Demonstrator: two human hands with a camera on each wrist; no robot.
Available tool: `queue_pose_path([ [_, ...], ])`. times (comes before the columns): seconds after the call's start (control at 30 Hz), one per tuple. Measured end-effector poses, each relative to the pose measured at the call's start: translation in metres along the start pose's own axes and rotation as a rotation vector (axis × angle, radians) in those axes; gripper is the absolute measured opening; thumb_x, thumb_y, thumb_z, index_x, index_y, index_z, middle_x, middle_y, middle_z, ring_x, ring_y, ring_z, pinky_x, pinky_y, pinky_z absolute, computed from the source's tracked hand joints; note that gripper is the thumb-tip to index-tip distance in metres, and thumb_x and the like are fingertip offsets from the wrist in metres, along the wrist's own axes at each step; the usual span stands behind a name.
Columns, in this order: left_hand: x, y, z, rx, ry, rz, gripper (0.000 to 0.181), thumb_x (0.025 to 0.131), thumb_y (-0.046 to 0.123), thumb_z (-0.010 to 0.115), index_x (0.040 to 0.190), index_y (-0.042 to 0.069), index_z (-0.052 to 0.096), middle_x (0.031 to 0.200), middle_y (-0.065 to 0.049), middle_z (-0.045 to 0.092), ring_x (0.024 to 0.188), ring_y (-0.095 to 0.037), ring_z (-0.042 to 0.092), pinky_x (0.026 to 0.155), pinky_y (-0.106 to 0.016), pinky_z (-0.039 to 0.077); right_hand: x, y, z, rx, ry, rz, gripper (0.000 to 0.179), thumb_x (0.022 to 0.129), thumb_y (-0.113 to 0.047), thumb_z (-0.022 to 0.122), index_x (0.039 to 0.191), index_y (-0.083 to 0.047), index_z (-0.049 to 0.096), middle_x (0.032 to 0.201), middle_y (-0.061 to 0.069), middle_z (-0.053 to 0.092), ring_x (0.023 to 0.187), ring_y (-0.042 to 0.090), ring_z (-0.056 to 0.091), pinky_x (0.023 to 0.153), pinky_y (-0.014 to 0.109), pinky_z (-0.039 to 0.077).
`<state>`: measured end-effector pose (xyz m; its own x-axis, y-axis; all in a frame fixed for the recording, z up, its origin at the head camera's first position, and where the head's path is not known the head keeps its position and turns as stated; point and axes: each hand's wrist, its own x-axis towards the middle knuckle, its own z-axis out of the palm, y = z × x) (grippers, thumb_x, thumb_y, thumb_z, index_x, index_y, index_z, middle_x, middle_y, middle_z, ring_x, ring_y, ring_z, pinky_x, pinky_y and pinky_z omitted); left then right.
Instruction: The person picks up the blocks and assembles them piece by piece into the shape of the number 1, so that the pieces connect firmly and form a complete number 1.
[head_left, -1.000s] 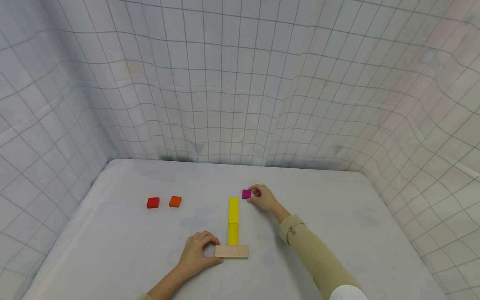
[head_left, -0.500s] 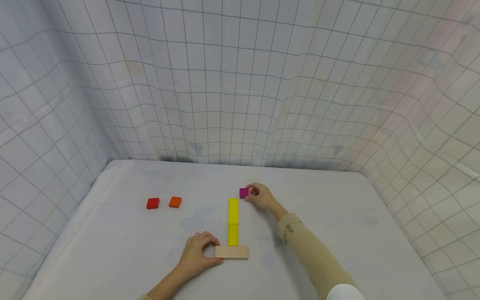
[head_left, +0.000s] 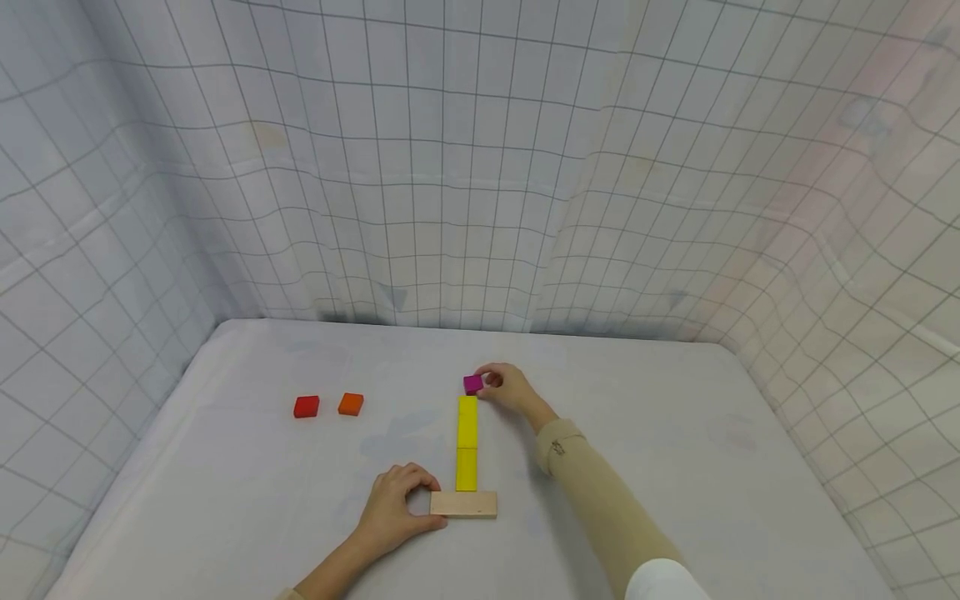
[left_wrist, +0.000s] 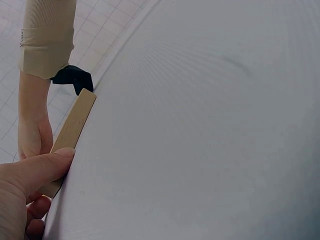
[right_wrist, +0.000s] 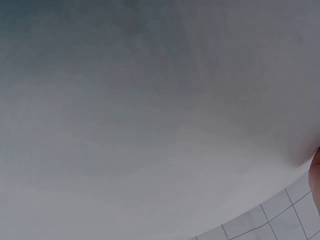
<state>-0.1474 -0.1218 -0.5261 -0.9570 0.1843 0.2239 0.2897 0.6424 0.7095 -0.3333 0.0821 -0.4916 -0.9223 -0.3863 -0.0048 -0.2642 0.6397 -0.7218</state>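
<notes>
1. The purple block (head_left: 473,384) is just beyond the far end of the two yellow blocks. Its face is slightly turned against their line. Whether it touches them, or is raised off the cloth, cannot be told.
2. The right hand (head_left: 508,387) pinches the purple block from the right, between thumb and fingers. The right wrist view shows only an edge of the hand, without the block.
3. The far yellow block (head_left: 467,421) and the near yellow block (head_left: 467,470) lie end to end in a straight column.
4. The wooden block (head_left: 463,504) lies crosswise at the column's near end. The left hand (head_left: 397,510) pinches its left end; the left wrist view confirms the thumb on it.
5. The orange block (head_left: 350,404) and the red block (head_left: 306,407) lie apart to the left, unheld, on the white cloth (head_left: 225,500).
6. Judgement: the step in hand is positioning the purple block at the column's head. The next move calls for squaring it gently, without nudging the yellow blocks, while the left hand steadies the base.
</notes>
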Motion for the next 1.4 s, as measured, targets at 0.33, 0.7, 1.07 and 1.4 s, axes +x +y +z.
queue_pose_path([
  [0.33, 0.0001, 0.0011, -0.0010, 0.001, -0.005, 0.000, 0.036, 0.057, 0.039, 0.084, 0.081, 0.028, 0.061, 0.084, 0.021, 0.052, 0.081, -0.005, 0.043, 0.076, -0.033, 0.034, 0.0017, -0.0039, 0.0001, -0.023, -0.028, 0.026, 0.030, 0.082, -0.011, 0.067, 0.112, -0.009, 0.063, 0.096, 0.008, 0.056, 0.085, 0.019, 0.048, 0.080, 0.031, 0.042],
  [0.7, -0.0011, -0.0005, 0.0030, -0.007, 0.080, 0.099, 0.036, 0.055, 0.038, 0.085, 0.079, 0.027, 0.060, 0.081, 0.021, 0.052, 0.077, -0.003, 0.041, 0.071, -0.031, 0.032, -0.0001, -0.0032, -0.0029, -0.049, -0.054, -0.007, 0.031, 0.082, -0.008, 0.067, 0.113, -0.009, 0.063, 0.095, 0.008, 0.056, 0.085, 0.020, 0.048, 0.081, 0.031, 0.042],
  [1.07, -0.0002, -0.0016, 0.0022, 0.014, 0.026, 0.031, 0.036, 0.056, 0.038, 0.085, 0.081, 0.028, 0.061, 0.083, 0.022, 0.052, 0.079, -0.004, 0.042, 0.074, -0.032, 0.034, 0.0029, 0.0002, -0.0021, -0.078, -0.086, -0.025, 0.032, 0.083, -0.011, 0.066, 0.115, -0.011, 0.062, 0.097, 0.007, 0.055, 0.086, 0.019, 0.048, 0.081, 0.030, 0.042],
  [1.4, 0.0000, -0.0014, 0.0015, 0.007, 0.006, 0.015, 0.036, 0.056, 0.039, 0.084, 0.082, 0.028, 0.060, 0.084, 0.022, 0.052, 0.080, -0.004, 0.042, 0.075, -0.032, 0.033, 0.0034, 0.0005, -0.0026, -0.083, -0.108, -0.015, 0.033, 0.083, -0.010, 0.066, 0.116, -0.012, 0.062, 0.099, 0.008, 0.055, 0.089, 0.021, 0.048, 0.084, 0.031, 0.042],
])
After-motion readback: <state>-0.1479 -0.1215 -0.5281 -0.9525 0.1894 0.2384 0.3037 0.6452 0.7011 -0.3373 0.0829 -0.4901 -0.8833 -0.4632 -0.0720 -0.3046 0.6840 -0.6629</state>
